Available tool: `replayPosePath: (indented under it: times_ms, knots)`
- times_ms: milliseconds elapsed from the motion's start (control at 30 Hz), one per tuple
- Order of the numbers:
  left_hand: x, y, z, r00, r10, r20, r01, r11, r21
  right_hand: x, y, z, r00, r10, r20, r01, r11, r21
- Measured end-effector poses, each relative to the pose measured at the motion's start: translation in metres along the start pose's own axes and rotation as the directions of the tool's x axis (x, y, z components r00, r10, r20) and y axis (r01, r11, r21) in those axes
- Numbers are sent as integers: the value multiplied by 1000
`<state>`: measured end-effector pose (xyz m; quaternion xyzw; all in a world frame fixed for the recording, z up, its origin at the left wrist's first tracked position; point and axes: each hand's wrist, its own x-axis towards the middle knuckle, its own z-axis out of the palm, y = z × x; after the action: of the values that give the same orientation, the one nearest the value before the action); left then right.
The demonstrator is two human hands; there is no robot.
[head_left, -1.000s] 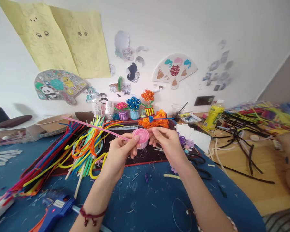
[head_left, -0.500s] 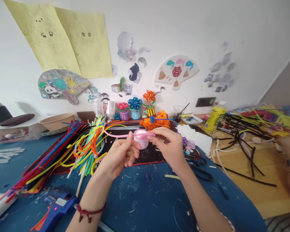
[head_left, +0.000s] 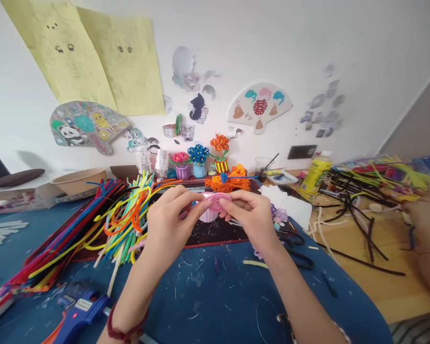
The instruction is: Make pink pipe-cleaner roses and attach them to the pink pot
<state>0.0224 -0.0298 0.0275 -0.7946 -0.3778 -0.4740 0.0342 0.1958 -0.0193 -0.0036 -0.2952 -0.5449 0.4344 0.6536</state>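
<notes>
Both my hands hold a small pink pipe-cleaner cup (head_left: 210, 208) above the black mat (head_left: 215, 230). My left hand (head_left: 168, 224) pinches its left rim, with the pink pipe cleaner bent around the top of the cup. My right hand (head_left: 251, 214) pinches the right rim with thumb and forefinger. The loose end of the pink pipe cleaner is hidden behind my left hand.
A heap of coloured pipe cleaners (head_left: 103, 224) lies left of the hands, a blue glue gun (head_left: 79, 311) at the near left. Small pipe-cleaner flower pots (head_left: 199, 160) stand by the wall. Black scissors (head_left: 298, 248), black pipe cleaners (head_left: 358, 210), a yellow bottle (head_left: 316, 174) and another person's hand (head_left: 424, 215) are right.
The long pink pipe cleaner that stuck out to the left has been bent around the cup's top. My left hand has moved up to the cup's rim.
</notes>
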Motion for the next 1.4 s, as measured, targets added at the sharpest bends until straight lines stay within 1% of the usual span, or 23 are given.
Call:
replayPosePath:
  times_ms: [67,133,200,300,367,467,533,633,733,833,1000,1133,1200,1300,1367,1400]
  knots:
    - [3,1,-1,999,4,49,-2,999,-45,0,0,0,1000,-9,-10,9,1000,5]
    - [4,3,-2,998,-13,68,18,997,-74,0,0,-1,1000,-5,5,5,1000,16]
    - [3,4,-2,996,-56,69,63,994,-90,1,0,-2,999,10,49,-12,999,37]
    - [2,4,-2,981,-145,125,160,981,-114,2,-1,-4,994,46,104,-51,997,51]
    - [3,4,-3,971,-177,159,197,973,-120,3,-2,-4,994,80,81,-83,996,39]
    - [4,4,-3,966,-186,178,209,971,-120,4,-1,-5,992,118,36,-119,992,28]
    - [3,4,-3,960,-203,195,229,965,-124,4,1,-6,992,123,30,-125,991,55]
    - [1,2,-3,940,-256,226,293,945,-147,5,4,-7,989,147,16,-148,981,123]
    - [-2,-1,-4,928,-297,225,337,927,-167,4,4,-6,983,184,3,-182,971,157]
    - [-3,-2,-6,931,-301,207,336,928,-162,4,1,-5,982,187,-13,-183,970,161]
    - [7,5,-8,936,-292,197,329,923,-199,2,-3,-2,990,138,-22,-131,973,192]
    - [15,8,-5,935,-297,196,339,910,-238,3,-4,1,990,141,10,-139,957,256]
    - [18,7,-3,926,-322,198,369,884,-287,4,-4,3,987,157,28,-159,945,287]
    - [22,6,1,902,-366,229,430,806,-406,4,-3,6,980,189,55,-197,930,310]
    - [26,4,2,892,-367,264,452,763,-462,5,-3,7,976,204,79,-219,924,313]
    - [28,3,2,889,-361,283,456,756,-469,6,-3,6,974,208,91,-226,924,309]
